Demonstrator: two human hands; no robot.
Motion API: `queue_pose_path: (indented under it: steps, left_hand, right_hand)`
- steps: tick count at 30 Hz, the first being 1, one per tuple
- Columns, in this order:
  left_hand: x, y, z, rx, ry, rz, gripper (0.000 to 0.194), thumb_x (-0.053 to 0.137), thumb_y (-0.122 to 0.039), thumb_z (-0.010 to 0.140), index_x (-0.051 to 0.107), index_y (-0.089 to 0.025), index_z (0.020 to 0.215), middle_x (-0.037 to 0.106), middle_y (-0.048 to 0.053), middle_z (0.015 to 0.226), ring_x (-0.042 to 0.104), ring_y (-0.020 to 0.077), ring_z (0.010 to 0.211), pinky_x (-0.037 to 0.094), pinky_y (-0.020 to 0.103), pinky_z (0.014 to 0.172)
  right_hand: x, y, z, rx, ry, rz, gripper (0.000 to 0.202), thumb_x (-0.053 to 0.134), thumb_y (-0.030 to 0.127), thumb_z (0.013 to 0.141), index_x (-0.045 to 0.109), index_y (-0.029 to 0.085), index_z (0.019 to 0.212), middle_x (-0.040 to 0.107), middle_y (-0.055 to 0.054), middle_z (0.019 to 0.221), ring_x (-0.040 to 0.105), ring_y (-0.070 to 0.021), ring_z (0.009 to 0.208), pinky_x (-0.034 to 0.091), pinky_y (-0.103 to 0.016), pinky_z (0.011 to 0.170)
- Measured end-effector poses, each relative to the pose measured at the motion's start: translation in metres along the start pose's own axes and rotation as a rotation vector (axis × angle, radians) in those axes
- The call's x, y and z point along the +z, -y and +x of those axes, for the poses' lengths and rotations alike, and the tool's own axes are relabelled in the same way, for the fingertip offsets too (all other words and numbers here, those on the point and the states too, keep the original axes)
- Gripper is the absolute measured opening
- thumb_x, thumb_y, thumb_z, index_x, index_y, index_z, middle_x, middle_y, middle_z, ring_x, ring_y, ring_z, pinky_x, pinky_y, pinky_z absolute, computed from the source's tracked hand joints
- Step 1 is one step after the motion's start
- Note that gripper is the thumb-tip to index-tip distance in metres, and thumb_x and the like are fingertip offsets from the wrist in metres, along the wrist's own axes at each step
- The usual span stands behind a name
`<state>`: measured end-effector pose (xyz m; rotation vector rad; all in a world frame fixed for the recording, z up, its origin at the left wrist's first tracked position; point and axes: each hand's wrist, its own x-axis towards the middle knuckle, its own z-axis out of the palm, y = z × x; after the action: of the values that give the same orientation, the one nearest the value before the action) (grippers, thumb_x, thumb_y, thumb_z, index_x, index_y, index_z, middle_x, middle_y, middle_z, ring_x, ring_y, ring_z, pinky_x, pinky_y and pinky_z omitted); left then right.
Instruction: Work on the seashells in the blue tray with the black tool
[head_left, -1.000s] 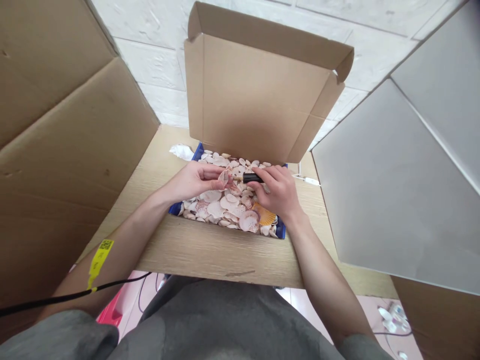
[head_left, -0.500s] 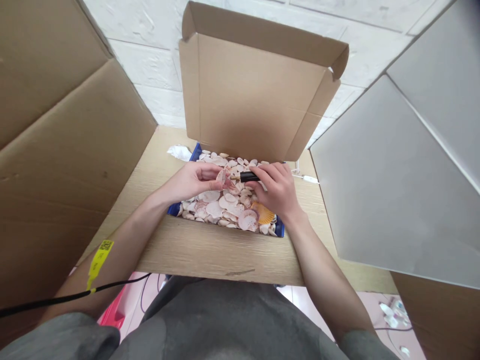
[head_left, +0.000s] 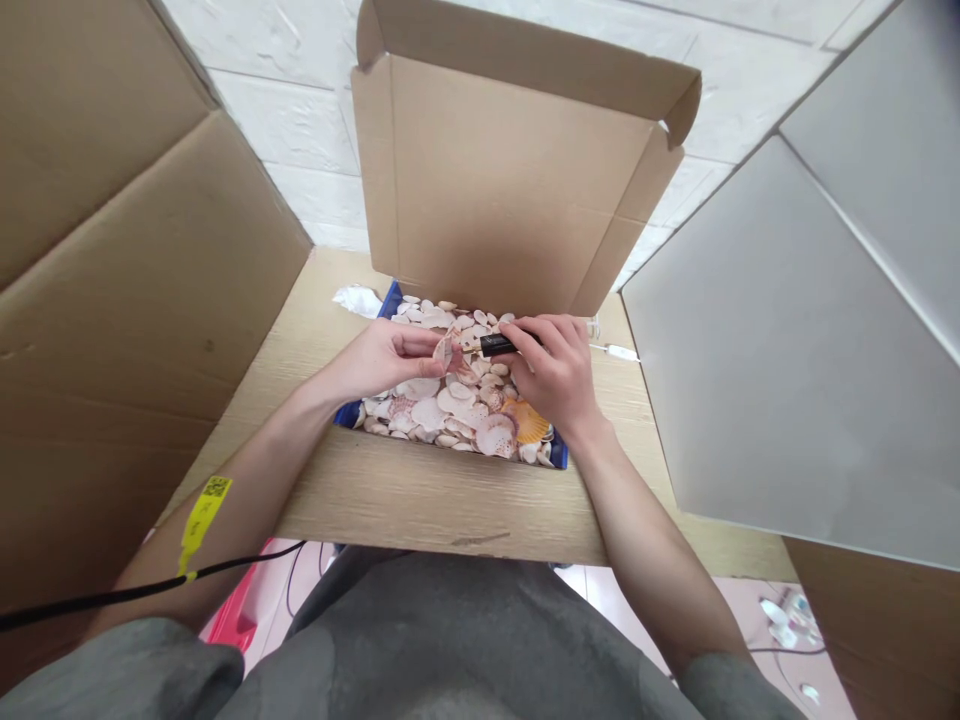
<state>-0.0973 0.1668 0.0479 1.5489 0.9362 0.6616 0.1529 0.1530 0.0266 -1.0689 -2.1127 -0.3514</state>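
Head: shell (head_left: pixel 444 352) (pinkish) in left grip (head_left: pixel 384 358).

My shirt (head_left: pixel 450 640) is grey and short-sleeved, left hand (head_left: pixel 386 358) and right hand (head_left: pixel 556 375) bare; black cable (head_left: pixel 90 601), yellow coded tag (head_left: pixel 201 525).

— Read any words, brands or numbers anywhere?
— Not a single one; only found a yellow tag (head_left: pixel 201 525), fixed to the black cable (head_left: pixel 112 598) and seen against the left forearm (head_left: pixel 251 500).
— Printed with anything?
— Yes; marked at the upper end with a square, dark, QR-like code (head_left: pixel 217 487); marked below with small dark characters (head_left: pixel 199 521), too blurred to read.
— And on the black handle (head_left: pixel 498 345)?
— Can't make out any lettering there; too small to tell.
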Motion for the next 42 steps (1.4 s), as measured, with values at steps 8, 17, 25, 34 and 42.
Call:
queue_pose_path:
  steps: [8, 17, 25, 34, 42]
  left_hand:
    - [0.0015, 0.0016, 0.0, -0.004, -0.099, -0.073, 0.038, 0.079, -0.033, 0.073, 0.073, -0.015, 0.107, 0.076, 0.009, 0.106, 0.071, 0.0253, 0.101, 0.057, 0.037, 0.092]
    - [0.0059, 0.0024, 0.0018, -0.018, -0.046, -0.069, 0.037, 0.081, -0.026, 0.07, 0.073, -0.017, 0.106, 0.077, 0.004, 0.102, 0.073, 0.0215, 0.095, 0.059, 0.032, 0.088]
    - [0.0089, 0.0011, 0.0024, -0.024, -0.036, -0.133, 0.039, 0.081, -0.023, 0.069, 0.072, -0.015, 0.106, 0.077, 0.004, 0.099, 0.073, 0.0214, 0.092, 0.059, 0.034, 0.089]
    - [0.0076, -0.0024, 0.0004, 0.025, -0.015, -0.052, 0.042, 0.076, -0.029, 0.077, 0.069, -0.016, 0.116, 0.075, 0.007, 0.107, 0.071, 0.021, 0.099, 0.056, 0.034, 0.092]
    - [0.005, 0.001, 0.0009, 0.097, 0.004, 0.059, 0.03, 0.064, -0.036, 0.088, 0.072, -0.018, 0.111, 0.073, 0.006, 0.108, 0.068, 0.0197, 0.101, 0.053, 0.03, 0.091]
  right_hand:
    - [0.0001, 0.004, -0.003, 0.04, 0.174, 0.016, 0.035, 0.05, 0.045, 0.093, 0.066, 0.017, 0.107, 0.071, -0.006, 0.088, 0.061, -0.0165, 0.079, 0.043, -0.029, 0.069]
    - [0.0022, 0.0056, -0.0017, -0.037, 0.211, 0.034, 0.037, 0.049, 0.047, 0.094, 0.066, 0.016, 0.105, 0.07, -0.007, 0.087, 0.061, -0.0177, 0.081, 0.044, -0.03, 0.075]
    - [0.0042, 0.004, -0.0021, -0.116, 0.191, 0.068, 0.039, 0.051, 0.045, 0.093, 0.062, 0.016, 0.116, 0.071, -0.009, 0.097, 0.059, -0.0196, 0.089, 0.045, -0.034, 0.081]
    - [0.0049, 0.0032, -0.0028, -0.079, 0.193, 0.059, 0.039, 0.051, 0.044, 0.093, 0.061, 0.016, 0.118, 0.07, -0.009, 0.1, 0.061, -0.0191, 0.09, 0.047, -0.034, 0.083]
    - [0.0045, 0.0032, -0.0016, -0.054, 0.185, 0.059, 0.036, 0.051, 0.044, 0.093, 0.062, 0.018, 0.116, 0.07, -0.007, 0.099, 0.06, -0.0187, 0.09, 0.044, -0.033, 0.081]
